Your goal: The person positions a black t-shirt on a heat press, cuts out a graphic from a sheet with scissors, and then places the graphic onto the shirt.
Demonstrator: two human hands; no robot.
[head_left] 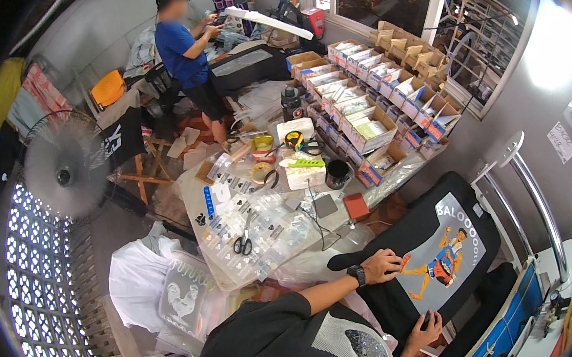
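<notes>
A black T-shirt lies spread on a raised platen at the right. On it rests a greyish transfer sheet with pale lettering and a colourful printed figure in orange, blue and red. My left hand, a dark watch on its wrist, lies on the shirt with its fingers stretched to the sheet's left edge. At the sheet's near edge, my right hand touches the shirt, thumb and fingers apart. Neither hand visibly lifts anything.
A metal-handled press stands right of the shirt. The table carries small transfers, scissors, a tape measure and a black cup. Boxes line the window side. A fan stands left; a person stands behind.
</notes>
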